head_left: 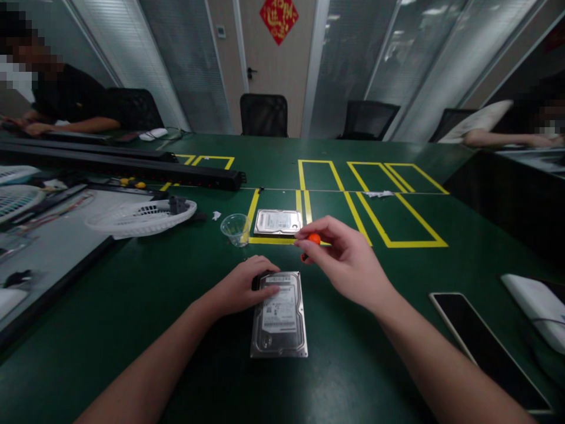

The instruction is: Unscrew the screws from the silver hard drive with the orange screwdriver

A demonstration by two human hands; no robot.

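A silver hard drive [282, 318] lies label up on the green table, long side pointing away from me. My left hand [242, 285] grips its far left part, thumb on the label and fingers over the far edge. My right hand [348, 259] pinches a screwdriver [314, 238] with an orange and black handle; its thin tip is near the drive's far right corner, and whether it touches is too small to tell. Beyond them a second hard drive [279, 222] lies sideways inside yellow tape. A clear plastic cup [236, 229] stands left of it.
Yellow tape [417, 244] marks rectangles on the green table [212, 383]. At the right lie a phone [485, 347] and a white device [536, 309]. Rackets [145, 218] and long black bars [198, 175] occupy the left. People sit at both far sides.
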